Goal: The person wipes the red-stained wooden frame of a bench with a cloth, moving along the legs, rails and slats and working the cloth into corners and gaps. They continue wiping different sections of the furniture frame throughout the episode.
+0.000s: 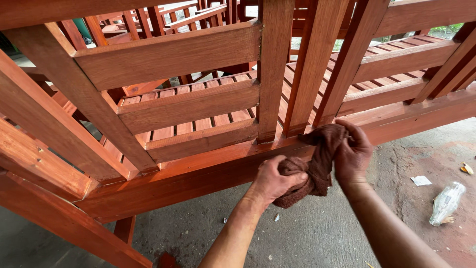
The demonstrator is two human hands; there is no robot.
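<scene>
Both hands are on one dark reddish-brown crumpled cloth rag: the left hand has its fingers curled tight round the lower bunch of it, and the right hand clamps the upper end, thumb and fingers closed on the fabric. The rag is stretched between them and pressed against the front edge of the long reddish-stained wooden rail of a slatted wooden furniture frame, right where three upright slats meet that rail. Both hands look stained the same reddish colour. More red-brown slatted pieces stand behind the frame. Below, on the grey concrete floor, a clear empty plastic bottle lies near the right edge, with a small white paper scrap just beside it.
</scene>
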